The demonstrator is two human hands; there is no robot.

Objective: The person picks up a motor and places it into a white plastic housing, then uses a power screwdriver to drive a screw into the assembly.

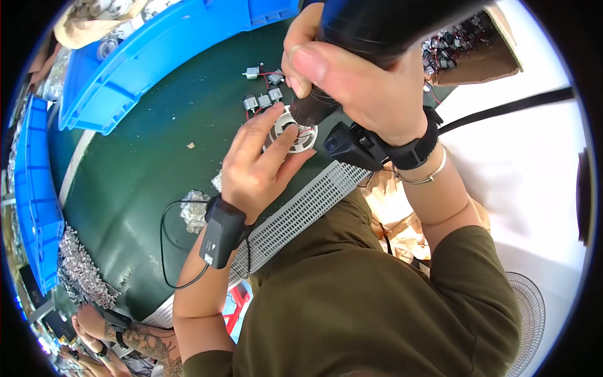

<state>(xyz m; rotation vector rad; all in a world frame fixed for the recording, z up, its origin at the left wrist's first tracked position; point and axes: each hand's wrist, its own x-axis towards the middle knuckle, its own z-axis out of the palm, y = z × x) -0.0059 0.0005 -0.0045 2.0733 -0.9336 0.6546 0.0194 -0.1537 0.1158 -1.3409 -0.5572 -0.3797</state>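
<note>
In the head view, gripped a black cylindrical tool (370, 28) in the right hand (380, 94), closed firmly around its body with the thumb laid across the near side; slanted the tool down and leftward, with its narrower end directly over a white round part (304, 146); could not tell, because of the overlap, whether touching it; held that part with the left hand (254, 166), partly open, with fingertips on its left side and top and the thumb along its lower edge, above the green tabletop (151, 176); saw a loose group of small silver motors (264, 100) just beyond the left fingertips; noticed an open cardboard box (483, 69) of more motors at the upper right, blue bins (144, 69) at the upper left and left, a white perforated strip (301, 204) between tabletop and lap, and crumpled clear plastic (194, 210) near the left wrist; glimpsed another person's tattooed forearm (146, 342) at the lower left.
</note>
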